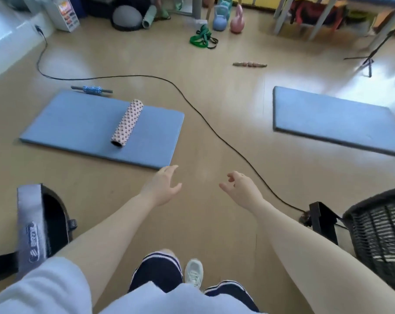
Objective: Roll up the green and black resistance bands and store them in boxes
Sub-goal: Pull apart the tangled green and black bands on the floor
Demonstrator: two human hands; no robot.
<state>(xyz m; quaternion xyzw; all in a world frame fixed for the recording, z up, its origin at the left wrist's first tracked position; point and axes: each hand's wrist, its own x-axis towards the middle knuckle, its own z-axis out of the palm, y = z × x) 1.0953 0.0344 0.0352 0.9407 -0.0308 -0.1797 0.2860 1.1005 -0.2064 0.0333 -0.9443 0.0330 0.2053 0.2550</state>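
Note:
A tangle of green and black resistance bands (203,37) lies on the wooden floor far ahead, close to the kettlebells. My left hand (163,187) and my right hand (241,189) are stretched out in front of me above the floor, both empty with fingers apart, a long way short of the bands. No storage box can be clearly made out; a white carton (65,13) stands at the far left by the wall.
A blue mat (83,130) with a pink dotted foam roller (127,123) lies left; another blue mat (341,123) lies right. A black cable (201,114) crosses the floor. Kettlebells (228,19), a wooden massage stick (249,64), a black mesh basket (382,236) and a pedal machine (40,225) are around.

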